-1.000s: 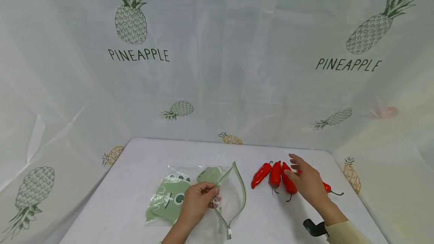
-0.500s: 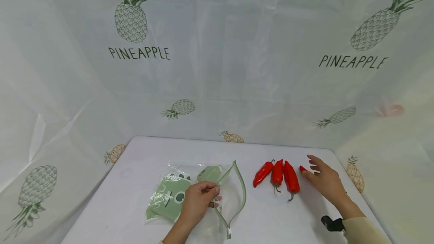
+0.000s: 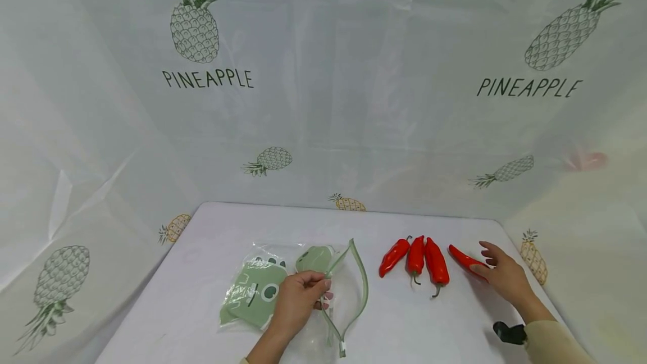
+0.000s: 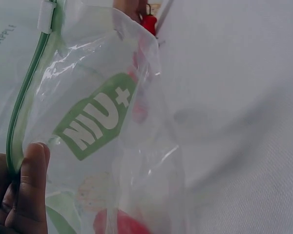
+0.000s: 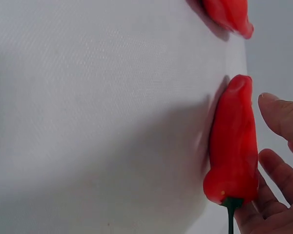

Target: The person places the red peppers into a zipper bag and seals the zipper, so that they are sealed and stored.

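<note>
My left hand [image 3: 298, 299] pinches the green zip edge [image 3: 364, 285] of a clear zip bag, whose mouth stands open in a loop. In the left wrist view the bag [image 4: 102, 58] bears a green label, and a red shape [image 4: 119, 222] shows through its lower part; whether that lies inside cannot be told. At the right, my right hand [image 3: 507, 280] is at a red pepper [image 3: 462, 258] lying on the table. The right wrist view has the fingers [image 5: 281, 175] beside this pepper [image 5: 233, 136], the thumb apart from it, without a closed grip.
Three more red peppers [image 3: 416, 257] lie side by side between the bag and my right hand. Flat clear plastic with a green frog-face print [image 3: 255, 292] lies under and left of my left hand. A pineapple-printed sheet [image 3: 354, 100] hangs behind the white table [image 3: 227, 223].
My right hand has moved rightward from above the group of peppers to the rightmost pepper and come down beside it. My left hand keeps its pinch on the bag's edge.
</note>
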Available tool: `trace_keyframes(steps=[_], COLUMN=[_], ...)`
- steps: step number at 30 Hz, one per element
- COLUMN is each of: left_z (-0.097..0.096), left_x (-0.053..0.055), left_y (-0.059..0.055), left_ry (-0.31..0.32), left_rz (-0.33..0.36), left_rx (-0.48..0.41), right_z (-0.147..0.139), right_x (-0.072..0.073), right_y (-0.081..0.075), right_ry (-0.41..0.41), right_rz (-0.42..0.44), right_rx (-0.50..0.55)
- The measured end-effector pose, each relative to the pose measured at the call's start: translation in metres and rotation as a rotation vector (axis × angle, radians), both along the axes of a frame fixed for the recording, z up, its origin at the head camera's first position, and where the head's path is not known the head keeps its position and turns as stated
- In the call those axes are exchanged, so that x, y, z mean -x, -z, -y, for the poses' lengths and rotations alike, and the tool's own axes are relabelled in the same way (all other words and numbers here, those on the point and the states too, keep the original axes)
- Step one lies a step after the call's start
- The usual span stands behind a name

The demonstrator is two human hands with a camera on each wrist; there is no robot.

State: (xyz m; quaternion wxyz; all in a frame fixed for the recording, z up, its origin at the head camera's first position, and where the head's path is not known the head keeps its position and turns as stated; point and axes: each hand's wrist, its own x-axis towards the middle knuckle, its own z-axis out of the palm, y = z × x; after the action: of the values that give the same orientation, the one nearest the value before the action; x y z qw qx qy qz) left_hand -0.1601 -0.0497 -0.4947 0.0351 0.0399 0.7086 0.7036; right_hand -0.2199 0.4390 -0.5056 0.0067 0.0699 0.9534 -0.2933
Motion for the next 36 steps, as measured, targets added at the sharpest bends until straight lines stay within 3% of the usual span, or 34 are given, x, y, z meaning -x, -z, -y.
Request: trace_keyframes(steps=[13,23,36], left_z=[-0.002,-0.004,-0.003], left_x=[-0.002,-0.004,-0.005], left_y=[0.004,0.005,0.005], left_ry=[0.004,0.001,0.011], left_rz=[0.007,0.018,0.009], left_rx=[-0.017,-0.038,-0.015], right_z=[0.012,0.021,0.034], right_x=[0.008,0.012,0.001], right_y=[0.012,0.017,0.014], right_ry=[0.03,0.012,0.061], right_rz=[0.042,0.086,-0.047], right_rx=[0.063,0.013,0.063])
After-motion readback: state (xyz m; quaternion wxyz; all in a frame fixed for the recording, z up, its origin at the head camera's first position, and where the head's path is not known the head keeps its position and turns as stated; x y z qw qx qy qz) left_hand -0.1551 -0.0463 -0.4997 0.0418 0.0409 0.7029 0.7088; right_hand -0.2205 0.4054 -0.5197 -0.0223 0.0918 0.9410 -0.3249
